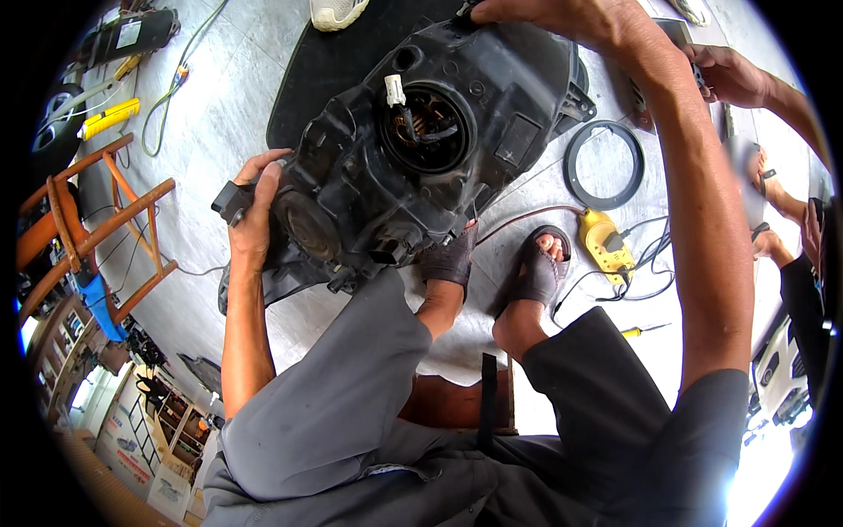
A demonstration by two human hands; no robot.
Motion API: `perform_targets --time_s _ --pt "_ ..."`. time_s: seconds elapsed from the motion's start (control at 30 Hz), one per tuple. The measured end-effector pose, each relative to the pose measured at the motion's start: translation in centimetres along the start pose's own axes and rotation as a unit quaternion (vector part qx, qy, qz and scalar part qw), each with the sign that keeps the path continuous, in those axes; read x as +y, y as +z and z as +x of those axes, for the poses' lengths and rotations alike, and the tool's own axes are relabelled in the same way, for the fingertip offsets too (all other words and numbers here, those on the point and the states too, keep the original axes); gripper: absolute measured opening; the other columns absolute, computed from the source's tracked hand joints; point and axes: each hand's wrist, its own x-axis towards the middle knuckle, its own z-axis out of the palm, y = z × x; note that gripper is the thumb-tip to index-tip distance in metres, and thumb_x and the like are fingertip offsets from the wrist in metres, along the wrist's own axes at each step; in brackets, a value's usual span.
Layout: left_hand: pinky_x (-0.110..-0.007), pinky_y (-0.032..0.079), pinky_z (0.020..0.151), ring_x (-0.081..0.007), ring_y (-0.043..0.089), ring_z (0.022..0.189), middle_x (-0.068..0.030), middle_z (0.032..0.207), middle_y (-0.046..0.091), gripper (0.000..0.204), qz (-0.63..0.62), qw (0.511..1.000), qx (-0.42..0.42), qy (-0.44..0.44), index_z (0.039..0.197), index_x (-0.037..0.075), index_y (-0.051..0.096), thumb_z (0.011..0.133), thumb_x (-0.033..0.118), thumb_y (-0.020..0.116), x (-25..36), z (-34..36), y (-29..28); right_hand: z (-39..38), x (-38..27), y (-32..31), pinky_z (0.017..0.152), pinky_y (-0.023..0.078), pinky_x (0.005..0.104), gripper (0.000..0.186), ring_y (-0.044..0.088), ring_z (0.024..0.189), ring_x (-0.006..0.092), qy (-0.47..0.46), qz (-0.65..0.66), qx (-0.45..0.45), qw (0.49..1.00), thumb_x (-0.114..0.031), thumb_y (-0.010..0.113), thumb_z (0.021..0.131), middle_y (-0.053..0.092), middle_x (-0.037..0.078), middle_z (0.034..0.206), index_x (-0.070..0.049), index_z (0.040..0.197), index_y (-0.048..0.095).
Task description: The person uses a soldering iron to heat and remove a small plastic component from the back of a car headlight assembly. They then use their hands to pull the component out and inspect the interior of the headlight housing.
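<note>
A large black car headlight housing [351, 167] is tilted above my lap, its back side toward me. Its round rear opening shows a coppery inside, with black wires and a white connector [394, 90] sticking out. My left hand [255, 211] grips the housing's left end, thumb along the edge, beside a small black block-shaped part [232, 202]. At the far top edge my right hand [562, 19] is closed on the housing, its fingertips partly cut off by the picture's edge. A round cap [307, 226] sits on the housing near my left hand.
A black ring [604, 164] and a yellow power strip [606, 243] with cords lie on the floor to the right. A thin yellow-handled tool [645, 331] lies nearer. An orange metal frame [114, 220] stands left. Another person's hand [729, 75] is at the far right.
</note>
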Motion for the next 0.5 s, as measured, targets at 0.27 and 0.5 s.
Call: perform_targets --time_s 0.27,0.5 --pt "-0.026 0.044 0.089 -0.0106 0.058 0.091 -0.0008 0.097 0.065 0.033 0.016 1.000 0.006 -0.005 0.115 0.008 0.072 0.099 0.034 0.058 0.1 0.1 0.1 1.2 -0.4 1.4 0.067 0.050 0.0469 0.017 0.065 0.077 0.0386 -0.057 -0.194 -0.059 0.978 -0.022 0.068 0.085 0.063 0.017 0.075 -0.006 0.085 0.065" --pt "-0.026 0.044 0.087 -0.0108 0.057 0.087 -0.0008 0.092 0.065 0.033 0.006 1.000 0.009 -0.016 0.115 0.008 0.072 0.099 0.033 0.058 -0.2 0.1 0.2 2.7 -0.3 1.0 0.067 0.051 0.0459 0.016 0.067 0.077 0.0376 -0.061 -0.189 -0.111 0.974 -0.021 0.069 0.086 0.067 0.017 0.078 -0.005 0.085 0.069"
